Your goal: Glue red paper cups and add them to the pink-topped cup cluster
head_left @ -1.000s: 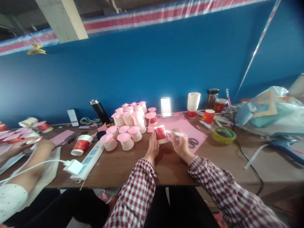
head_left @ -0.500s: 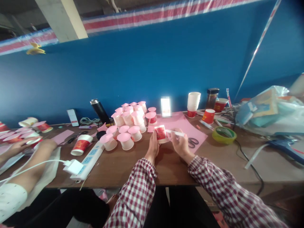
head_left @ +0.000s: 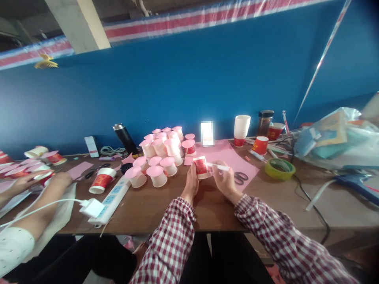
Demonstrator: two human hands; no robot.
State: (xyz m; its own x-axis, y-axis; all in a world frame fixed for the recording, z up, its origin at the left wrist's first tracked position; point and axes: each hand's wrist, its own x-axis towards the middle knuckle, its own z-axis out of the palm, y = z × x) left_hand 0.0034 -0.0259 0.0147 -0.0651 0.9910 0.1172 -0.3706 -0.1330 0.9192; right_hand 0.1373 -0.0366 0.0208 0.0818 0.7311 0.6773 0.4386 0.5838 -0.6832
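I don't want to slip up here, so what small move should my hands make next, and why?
Perhaps turn the red-and-white cup slightly with your left hand. That hand holds its side, while the white pen-like stick in your right hand points at it, the tip at or very near the wall.

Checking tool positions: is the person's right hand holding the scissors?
No, the right hand holds a slim white object, and the scissors lie on the pink paper beside that hand.
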